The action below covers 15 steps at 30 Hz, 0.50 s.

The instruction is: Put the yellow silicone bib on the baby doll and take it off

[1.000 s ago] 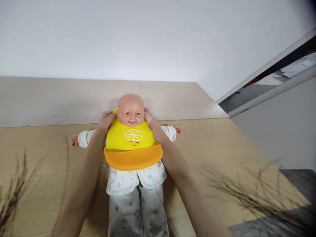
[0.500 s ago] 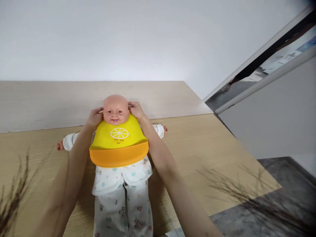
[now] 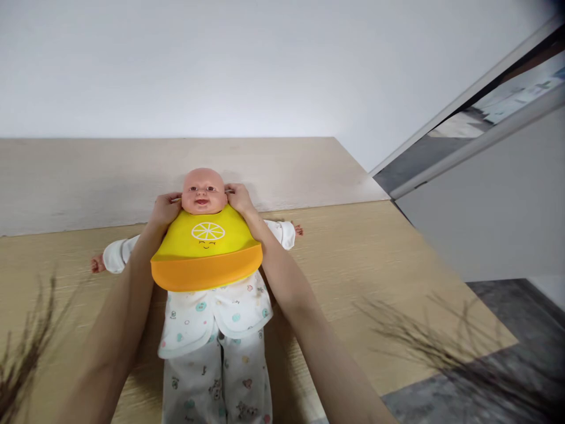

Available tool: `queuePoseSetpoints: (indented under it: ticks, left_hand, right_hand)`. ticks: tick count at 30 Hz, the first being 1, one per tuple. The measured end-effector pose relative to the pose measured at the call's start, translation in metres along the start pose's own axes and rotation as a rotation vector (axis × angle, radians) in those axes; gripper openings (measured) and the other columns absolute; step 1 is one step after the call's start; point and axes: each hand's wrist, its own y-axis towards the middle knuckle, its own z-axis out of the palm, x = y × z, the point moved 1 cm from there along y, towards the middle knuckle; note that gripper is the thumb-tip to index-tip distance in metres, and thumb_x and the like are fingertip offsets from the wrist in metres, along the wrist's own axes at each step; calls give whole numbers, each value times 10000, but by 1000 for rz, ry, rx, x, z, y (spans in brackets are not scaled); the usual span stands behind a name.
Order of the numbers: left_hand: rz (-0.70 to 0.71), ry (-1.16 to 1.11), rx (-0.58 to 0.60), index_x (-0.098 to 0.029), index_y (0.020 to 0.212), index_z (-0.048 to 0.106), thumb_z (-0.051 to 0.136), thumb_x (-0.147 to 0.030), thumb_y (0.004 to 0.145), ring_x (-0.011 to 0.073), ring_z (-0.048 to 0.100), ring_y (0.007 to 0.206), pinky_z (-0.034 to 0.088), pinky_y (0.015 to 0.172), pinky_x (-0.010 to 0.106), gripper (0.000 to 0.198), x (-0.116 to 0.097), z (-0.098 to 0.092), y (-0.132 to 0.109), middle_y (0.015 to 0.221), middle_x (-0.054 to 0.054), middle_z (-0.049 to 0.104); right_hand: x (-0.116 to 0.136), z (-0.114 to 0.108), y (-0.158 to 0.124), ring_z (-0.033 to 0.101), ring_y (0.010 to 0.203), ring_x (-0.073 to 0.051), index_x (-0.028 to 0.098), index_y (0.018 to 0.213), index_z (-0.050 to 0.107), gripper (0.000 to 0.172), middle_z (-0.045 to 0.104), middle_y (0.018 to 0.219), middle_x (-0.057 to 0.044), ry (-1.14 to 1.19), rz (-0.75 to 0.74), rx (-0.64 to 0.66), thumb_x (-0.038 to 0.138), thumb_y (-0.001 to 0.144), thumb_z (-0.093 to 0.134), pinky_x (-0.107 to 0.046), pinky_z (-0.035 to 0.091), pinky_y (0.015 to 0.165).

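A baby doll (image 3: pixel 202 189) in white patterned clothes lies on its back on a wooden table (image 3: pixel 362 259), arms spread. A yellow bib (image 3: pixel 206 250) with an orange pocket and a lemon print covers its chest. My left hand (image 3: pixel 164 209) is closed at the doll's neck on the left side, gripping the bib's strap. At the right side of the neck my right hand (image 3: pixel 238 198) is closed on the other strap. The strap ends and fingertips are hidden behind the doll's head.
A paler wooden board (image 3: pixel 88 176) stands behind the table against a white wall. A framed sloping panel (image 3: pixel 477 123) rises at the right. The table's edge falls off to grey floor (image 3: pixel 498 365) at lower right. Blurred dry twigs (image 3: pixel 26 347) cross both lower corners.
The view has shifted, so the doll sits further left in the frame. Both hands stay at the doll's neck; the right hand has crept slightly higher beside the head.
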Motion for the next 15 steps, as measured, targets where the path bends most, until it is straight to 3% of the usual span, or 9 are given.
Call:
queuePoseSetpoints:
  ticks: [4,9,15]
  left_hand:
    - [12,70,-15,-94,930,788,707,-254,665,228,624,699,471,569,283,319,1,0,1,817,101,759]
    - [3,121,-29,-113,898,781,714,-258,709,228,626,703,482,600,292,248,-1,0,3,798,89,748]
    - [-66,22,-31,-162,945,794,757,-314,663,213,628,628,466,550,279,322,-8,-5,-7,733,66,726]
  right_hand:
    - [-4,2,-2,665,1018,-207,119,1138,662,302,671,1136,-71,-16,-7,-38,382,991,661,-385,583,898]
    - [-2,-3,-9,605,891,-169,138,868,670,121,672,819,-19,-22,-5,-91,202,898,573,-286,510,846]
    - [-2,-21,-29,592,836,-158,168,911,651,150,678,834,-20,-37,29,-146,219,803,561,-248,479,768]
